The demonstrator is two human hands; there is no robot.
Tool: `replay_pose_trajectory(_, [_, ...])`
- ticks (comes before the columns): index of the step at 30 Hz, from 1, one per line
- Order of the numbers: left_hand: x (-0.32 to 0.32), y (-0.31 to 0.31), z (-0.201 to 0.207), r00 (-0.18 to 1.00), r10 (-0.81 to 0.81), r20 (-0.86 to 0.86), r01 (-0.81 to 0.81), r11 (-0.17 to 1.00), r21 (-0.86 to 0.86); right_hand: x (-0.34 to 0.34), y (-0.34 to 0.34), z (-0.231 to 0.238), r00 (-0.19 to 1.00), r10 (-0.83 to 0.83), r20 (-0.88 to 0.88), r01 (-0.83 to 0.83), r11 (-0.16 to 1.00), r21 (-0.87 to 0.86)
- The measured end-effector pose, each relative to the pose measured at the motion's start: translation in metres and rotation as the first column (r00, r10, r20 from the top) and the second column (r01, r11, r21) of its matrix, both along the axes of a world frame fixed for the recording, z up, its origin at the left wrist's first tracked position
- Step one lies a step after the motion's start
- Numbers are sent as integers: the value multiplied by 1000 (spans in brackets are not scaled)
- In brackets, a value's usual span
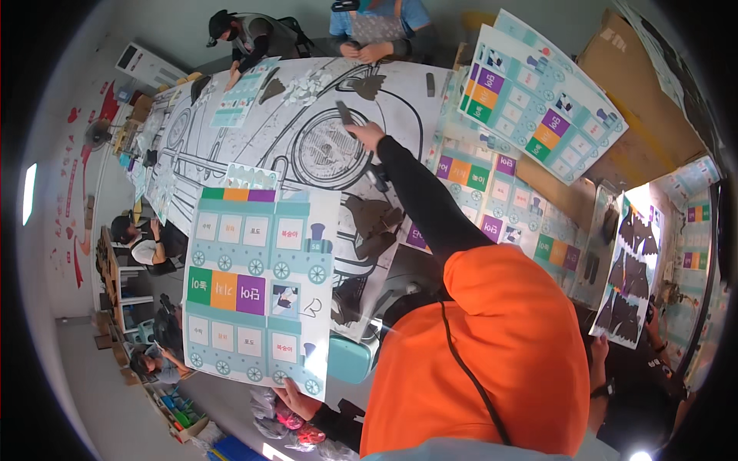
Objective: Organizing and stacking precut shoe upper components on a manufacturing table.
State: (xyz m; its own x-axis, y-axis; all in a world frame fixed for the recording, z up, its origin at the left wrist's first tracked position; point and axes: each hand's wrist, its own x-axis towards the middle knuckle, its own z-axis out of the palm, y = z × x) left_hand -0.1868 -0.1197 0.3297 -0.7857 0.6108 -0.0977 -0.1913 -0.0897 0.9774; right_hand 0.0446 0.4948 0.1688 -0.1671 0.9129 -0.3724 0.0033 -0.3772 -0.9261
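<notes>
My left hand (294, 397) grips the lower edge of a large printed sheet (304, 269), its fingers closed on the border. Teal train cars with wheels, green, orange and purple blocks and small word cards cover the sheet, which hangs tilted in front of the table. My right arm, in a black sleeve, reaches far across the table. In my right hand (369, 137) is a slim dark bar-shaped thing (344, 114) whose kind I cannot make out. It is over a large round wheel drawing (327, 150) on the tabletop. Dark cut-out pieces (373, 223) lie nearby.
White scraps (307, 88) and another dark bar (430, 83) lie on the table (231, 138). Stacked printed sheets (538, 92) lean against a cardboard box (638, 84) at right. Co-workers sit at the far side and left. Another person's hand (599, 352) holds a sheet of dark shapes (632, 261).
</notes>
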Motion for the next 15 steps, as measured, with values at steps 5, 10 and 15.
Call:
replay_pose_trajectory(5, [19,45,-6,989,-145,-17,144,989,-13,27,-33,57,883,469,-29,-454,867,206])
replay_pose_trajectory(10, [-4,124,-40,897,-442,32,443,894,-71,182,-99,52,689,502,-523,-543,835,86])
replay_pose_trajectory(15, [-12,226,-66,656,-734,-177,674,675,-301,272,-158,87,943,330,-42,-297,891,345])
